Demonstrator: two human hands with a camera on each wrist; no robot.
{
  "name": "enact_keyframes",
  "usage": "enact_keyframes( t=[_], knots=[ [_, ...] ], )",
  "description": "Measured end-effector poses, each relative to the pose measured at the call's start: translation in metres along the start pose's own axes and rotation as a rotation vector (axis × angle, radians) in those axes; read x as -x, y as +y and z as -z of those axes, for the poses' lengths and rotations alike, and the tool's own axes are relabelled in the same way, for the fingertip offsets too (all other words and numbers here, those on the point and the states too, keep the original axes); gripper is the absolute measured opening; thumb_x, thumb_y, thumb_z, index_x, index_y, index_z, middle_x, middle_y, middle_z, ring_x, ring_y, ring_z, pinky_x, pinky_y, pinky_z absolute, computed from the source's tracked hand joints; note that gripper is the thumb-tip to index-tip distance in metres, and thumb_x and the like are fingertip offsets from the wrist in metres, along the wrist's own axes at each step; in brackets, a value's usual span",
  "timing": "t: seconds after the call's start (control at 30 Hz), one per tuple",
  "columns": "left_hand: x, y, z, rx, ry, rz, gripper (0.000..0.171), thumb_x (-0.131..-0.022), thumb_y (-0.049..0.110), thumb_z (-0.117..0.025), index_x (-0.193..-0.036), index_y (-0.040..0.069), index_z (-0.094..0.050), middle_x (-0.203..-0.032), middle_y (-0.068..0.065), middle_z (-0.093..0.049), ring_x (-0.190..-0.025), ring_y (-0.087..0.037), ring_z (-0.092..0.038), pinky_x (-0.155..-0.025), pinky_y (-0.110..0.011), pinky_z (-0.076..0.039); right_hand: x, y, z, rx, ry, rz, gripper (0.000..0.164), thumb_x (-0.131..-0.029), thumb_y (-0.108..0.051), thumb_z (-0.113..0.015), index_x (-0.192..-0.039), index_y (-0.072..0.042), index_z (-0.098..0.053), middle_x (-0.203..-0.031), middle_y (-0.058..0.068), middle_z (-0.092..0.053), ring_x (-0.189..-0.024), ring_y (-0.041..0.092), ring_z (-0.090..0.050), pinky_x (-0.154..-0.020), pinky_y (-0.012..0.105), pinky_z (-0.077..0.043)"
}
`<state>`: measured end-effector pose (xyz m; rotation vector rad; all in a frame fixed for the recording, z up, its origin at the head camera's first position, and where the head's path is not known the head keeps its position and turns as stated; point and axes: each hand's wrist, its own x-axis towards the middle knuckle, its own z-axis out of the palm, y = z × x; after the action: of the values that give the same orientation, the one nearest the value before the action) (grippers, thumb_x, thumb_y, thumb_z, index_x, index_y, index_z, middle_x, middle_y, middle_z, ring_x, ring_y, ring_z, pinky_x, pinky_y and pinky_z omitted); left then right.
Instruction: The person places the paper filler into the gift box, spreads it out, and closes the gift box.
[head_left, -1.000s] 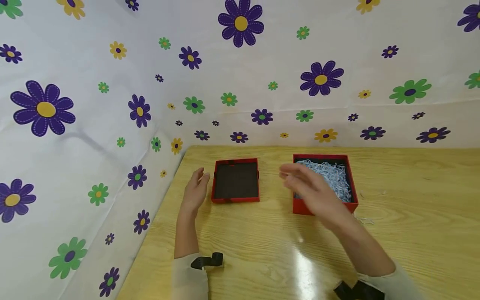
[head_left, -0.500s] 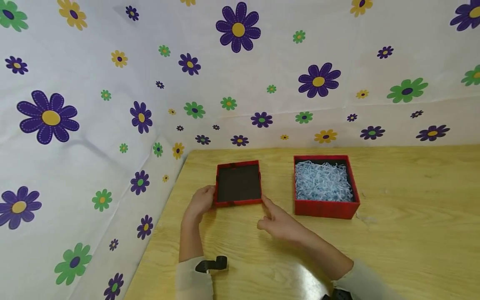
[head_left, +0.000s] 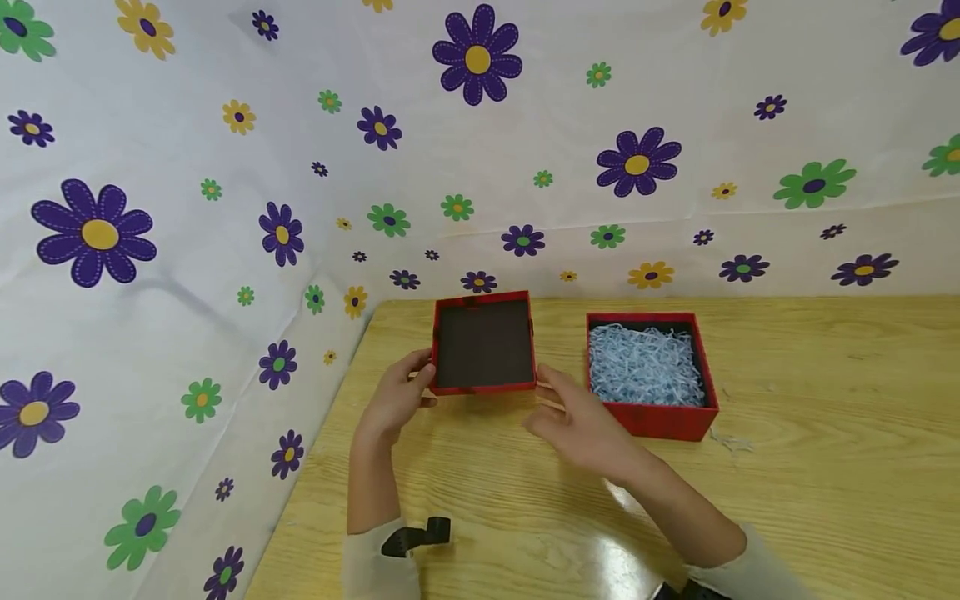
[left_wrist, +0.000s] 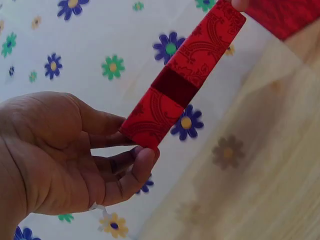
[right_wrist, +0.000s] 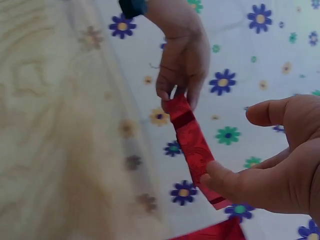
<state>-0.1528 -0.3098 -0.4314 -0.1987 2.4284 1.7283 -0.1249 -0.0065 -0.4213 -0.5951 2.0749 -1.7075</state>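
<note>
A shallow red box lid (head_left: pixel 483 343) with a dark lining is held raised above the table, its hollow side facing me. In the left wrist view its patterned side wall (left_wrist: pixel 200 47) carries a dark red ribbon band. My left hand (head_left: pixel 393 402) pinches the lid's near left corner between thumb and fingers. At the near right corner my right hand (head_left: pixel 588 427) touches the lid with extended fingers; in the right wrist view its thumb (right_wrist: pixel 267 112) stands apart from the lid. To the right, a red box (head_left: pixel 660 422) holds pale blue shredded paper (head_left: pixel 645 365).
The wooden table (head_left: pixel 480 483) meets a flower-printed white sheet (head_left: pixel 555 133) at the back and left. Paper shreds (head_left: pixel 731 442) lie right of the box. Black straps with small mounts sit on both sleeves.
My right hand has come left from over the box to the lid's right corner. My left hand has taken hold of the left corner. The lid has risen off the table.
</note>
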Motion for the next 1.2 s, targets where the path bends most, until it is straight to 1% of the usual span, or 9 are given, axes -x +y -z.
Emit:
enact_keyframes(
  t=[0.17,0.27,0.47,0.6,0.73,0.87,0.93,1.1,1.2],
  knots=[
    [0.009,0.028,-0.022,0.001,0.044,-0.114,0.043,-0.114,0.018,-0.047,-0.157,0.012,-0.051,-0.143,-0.014,-0.059,-0.115,-0.03,-0.064,-0.09,-0.039,-0.059,0.014,-0.021,0.029,0.126,0.042,0.002,0.082,-0.106,-0.028,-0.064,-0.167,0.002,-0.017,-0.157,0.021,-0.043,-0.137,0.04,-0.051,-0.105,0.05,-0.053],
    [0.013,0.042,-0.042,0.019,0.069,-0.183,0.042,-0.113,0.017,-0.049,-0.155,0.012,-0.054,-0.144,-0.012,-0.061,-0.114,-0.029,-0.064,-0.093,-0.041,-0.058,0.02,-0.029,0.053,0.158,0.041,-0.015,0.086,-0.107,-0.03,-0.064,-0.168,0.001,-0.011,-0.136,0.018,-0.054,-0.119,0.032,-0.058,-0.091,0.04,-0.056],
    [0.024,0.059,-0.081,0.069,0.052,-0.287,0.042,-0.111,0.016,-0.055,-0.153,0.014,-0.057,-0.146,-0.008,-0.06,-0.116,-0.028,-0.062,-0.097,-0.042,-0.058,0.035,-0.032,0.101,0.156,0.027,-0.073,0.088,-0.109,-0.035,-0.061,-0.171,-0.01,-0.004,-0.111,0.015,-0.058,-0.099,0.032,-0.068,-0.087,0.031,-0.058],
    [0.03,0.066,-0.097,0.048,0.088,-0.368,0.044,-0.107,0.011,-0.062,-0.15,0.022,-0.061,-0.134,-0.005,-0.062,-0.115,-0.025,-0.063,-0.097,-0.044,-0.056,0.051,-0.034,0.122,0.205,0.061,-0.033,0.08,-0.111,-0.031,-0.057,-0.172,-0.02,-0.007,-0.117,0.016,-0.059,-0.101,0.03,-0.067,-0.083,0.031,-0.058],
    [0.034,0.07,-0.103,0.001,0.124,-0.437,0.047,-0.106,0.009,-0.064,-0.149,0.026,-0.063,-0.122,-0.004,-0.062,-0.113,-0.021,-0.064,-0.091,-0.043,-0.056,0.061,-0.035,0.135,0.24,0.073,0.002,0.075,-0.112,-0.026,-0.054,-0.172,-0.027,-0.009,-0.132,0.015,-0.056,-0.11,0.03,-0.062,-0.084,0.032,-0.058],
    [0.036,0.071,-0.102,0.023,0.065,-0.487,0.043,-0.108,0.013,-0.061,-0.15,0.024,-0.062,-0.128,-0.005,-0.065,-0.112,-0.022,-0.068,-0.087,-0.04,-0.061,0.067,-0.035,0.145,0.256,0.081,0.027,0.074,-0.112,-0.024,-0.054,-0.171,-0.035,-0.011,-0.146,0.017,-0.051,-0.122,0.033,-0.057,-0.089,0.033,-0.057],
    [0.037,0.072,-0.103,0.057,0.02,-0.495,0.041,-0.11,0.019,-0.057,-0.151,0.022,-0.06,-0.136,-0.005,-0.066,-0.118,-0.023,-0.069,-0.09,-0.04,-0.061,0.07,-0.035,0.151,0.234,0.08,0.049,0.071,-0.112,-0.022,-0.053,-0.171,-0.036,-0.015,-0.153,0.017,-0.049,-0.127,0.028,-0.059,-0.092,0.031,-0.057],
    [0.039,0.076,-0.107,0.112,-0.065,-0.489,0.047,-0.115,0.035,-0.042,-0.155,0.013,-0.054,-0.152,-0.001,-0.06,-0.135,-0.023,-0.062,-0.102,-0.045,-0.057,0.076,-0.03,0.166,0.136,0.089,0.08,0.05,-0.115,-0.02,-0.044,-0.164,-0.024,-0.034,-0.155,0.01,-0.051,-0.129,0.004,-0.06,-0.095,0.021,-0.055],
    [0.04,0.077,-0.113,0.12,-0.1,-0.483,0.051,-0.116,0.038,-0.036,-0.156,0.011,-0.053,-0.156,0.0,-0.056,-0.138,-0.024,-0.059,-0.104,-0.045,-0.056,0.077,-0.027,0.17,0.119,0.124,0.053,0.039,-0.117,-0.024,-0.037,-0.152,-0.008,-0.04,-0.147,0.011,-0.05,-0.128,0.007,-0.059,-0.096,0.017,-0.053]
  ],
)
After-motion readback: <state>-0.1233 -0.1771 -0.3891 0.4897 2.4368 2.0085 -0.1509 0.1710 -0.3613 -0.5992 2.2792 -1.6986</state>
